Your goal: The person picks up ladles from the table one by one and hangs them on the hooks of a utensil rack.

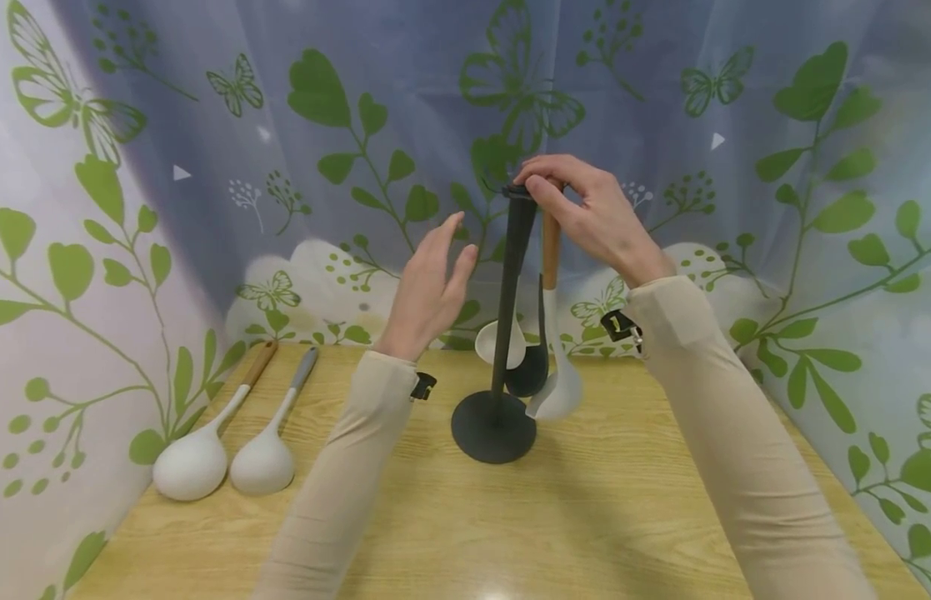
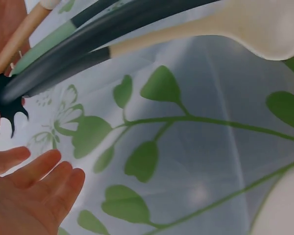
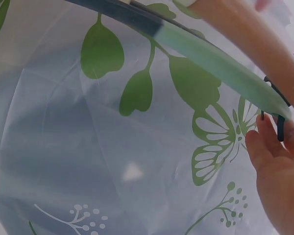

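A black utensil stand [image 1: 503, 333] with a hooked top [image 2: 7, 100] stands upright. At that top, my right hand [image 1: 585, 208] has fingers and thumb curled around the upper end of a white ladle [image 1: 561, 387] with a wooden handle [image 1: 551, 250]. The exact grip is partly hidden. A dark ladle [image 1: 528, 371] with a pale green handle [image 3: 215, 68] and a cream spoon [image 2: 264, 24] also hang from the stand. Left of the stand, my left hand [image 1: 427, 292] is raised, fingers extended, holding nothing.
Two white ladles lie at the left of the wooden table [image 1: 435, 533]: one with a wooden handle [image 1: 261, 362], the other with a grey handle [image 1: 305, 367]. A patterned curtain [image 1: 405, 75] borders the table's back and sides.
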Demonstrator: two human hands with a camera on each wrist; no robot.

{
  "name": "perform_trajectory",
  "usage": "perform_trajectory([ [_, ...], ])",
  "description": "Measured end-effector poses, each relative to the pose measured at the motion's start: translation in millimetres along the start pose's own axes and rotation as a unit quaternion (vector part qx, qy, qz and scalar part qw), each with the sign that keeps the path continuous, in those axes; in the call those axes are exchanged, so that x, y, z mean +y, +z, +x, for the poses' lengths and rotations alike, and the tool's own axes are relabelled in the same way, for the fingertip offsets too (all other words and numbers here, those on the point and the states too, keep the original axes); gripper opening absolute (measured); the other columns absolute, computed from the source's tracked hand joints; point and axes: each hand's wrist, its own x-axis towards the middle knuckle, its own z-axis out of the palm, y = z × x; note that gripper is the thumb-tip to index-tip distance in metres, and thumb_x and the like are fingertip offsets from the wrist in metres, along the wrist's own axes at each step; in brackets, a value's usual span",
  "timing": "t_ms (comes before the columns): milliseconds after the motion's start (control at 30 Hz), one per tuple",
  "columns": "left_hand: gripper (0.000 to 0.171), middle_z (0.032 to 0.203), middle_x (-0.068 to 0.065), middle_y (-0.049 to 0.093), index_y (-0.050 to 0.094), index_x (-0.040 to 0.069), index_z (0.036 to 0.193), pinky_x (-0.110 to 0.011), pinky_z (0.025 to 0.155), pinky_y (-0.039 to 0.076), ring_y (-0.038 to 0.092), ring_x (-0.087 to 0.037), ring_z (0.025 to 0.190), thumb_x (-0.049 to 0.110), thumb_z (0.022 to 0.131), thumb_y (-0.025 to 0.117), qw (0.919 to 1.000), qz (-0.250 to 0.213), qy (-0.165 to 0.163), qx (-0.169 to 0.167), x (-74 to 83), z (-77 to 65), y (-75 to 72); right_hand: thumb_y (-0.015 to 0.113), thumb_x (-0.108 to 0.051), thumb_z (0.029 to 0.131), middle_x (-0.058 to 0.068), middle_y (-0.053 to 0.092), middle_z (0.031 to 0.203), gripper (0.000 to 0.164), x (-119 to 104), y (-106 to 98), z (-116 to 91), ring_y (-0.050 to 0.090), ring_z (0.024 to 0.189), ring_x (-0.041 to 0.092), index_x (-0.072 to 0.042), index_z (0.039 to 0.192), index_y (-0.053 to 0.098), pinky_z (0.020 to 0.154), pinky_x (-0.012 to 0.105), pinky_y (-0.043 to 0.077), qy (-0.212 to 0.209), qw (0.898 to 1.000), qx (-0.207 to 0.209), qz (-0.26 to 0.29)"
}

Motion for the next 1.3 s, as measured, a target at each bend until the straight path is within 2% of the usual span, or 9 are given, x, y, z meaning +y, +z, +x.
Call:
perform_trajectory([
  [300, 0.056, 0.136, -0.016, 0.051, 0.032, 0.006, 0.145, -0.049, 0.101, 0.040, 0.045, -0.028, 0.122, 0.040, 0.101, 0.039, 0.9978, 0.032, -0.035, -0.046, -35.3, -34.4, 5.3, 0.047, -0.041, 0.098, -0.006, 0.054, 0.128, 0.032, 1.4, 0.5, 0.5, 0.046, 0.098, 0.012, -0.023, 0.117, 0.065, 0.085, 0.044, 0.039, -0.008, 1.000, -0.004, -0.001],
  [500, 0.053, 0.133, -0.016, 0.053, 0.039, 0.005, 0.142, -0.049, 0.101, 0.040, 0.046, -0.028, 0.121, 0.038, 0.100, 0.044, 0.9950, 0.041, -0.061, -0.067, -54.3, -56.0, 7.1, 0.047, -0.039, 0.099, -0.003, 0.053, 0.130, 0.032, 1.4, 4.0, 0.6, 0.046, 0.108, 0.012, -0.020, 0.117, 0.066, 0.088, 0.043, 0.039, -0.005, 1.000, 0.006, 0.012],
  [700, 0.048, 0.130, -0.017, 0.056, 0.046, 0.004, 0.136, -0.050, 0.100, 0.041, 0.049, -0.029, 0.118, 0.034, 0.099, 0.048, 0.9951, 0.052, -0.064, -0.056, -67.9, -71.0, 6.8, 0.047, -0.037, 0.099, -0.004, 0.054, 0.130, 0.032, 1.3, 7.2, 0.2, 0.038, 0.125, 0.005, -0.018, 0.115, 0.067, 0.101, 0.039, 0.038, -0.001, 1.000, 0.021, 0.022],
  [967, 0.040, 0.127, -0.015, 0.059, 0.056, 0.007, 0.128, -0.051, 0.098, 0.043, 0.050, -0.029, 0.117, 0.033, 0.098, 0.051, 0.9939, 0.077, -0.078, -0.017, -80.4, -90.1, 1.6, 0.048, -0.038, 0.098, -0.006, 0.056, 0.129, 0.031, 1.6, 9.2, -0.8, 0.036, 0.127, 0.002, -0.019, 0.114, 0.067, 0.103, 0.039, 0.036, 0.005, 0.999, 0.027, 0.027],
  [1300, 0.040, 0.122, -0.020, 0.060, 0.059, 0.002, 0.122, -0.056, 0.088, 0.047, 0.054, -0.036, 0.109, 0.033, 0.096, 0.054, 0.9828, 0.130, -0.123, -0.046, -87.6, -109.0, -10.1, 0.049, -0.039, 0.098, -0.004, 0.057, 0.127, 0.031, 2.9, 8.8, -0.3, 0.036, 0.126, -0.001, -0.018, 0.113, 0.067, 0.101, 0.037, 0.039, 0.010, 0.999, 0.032, 0.024],
])
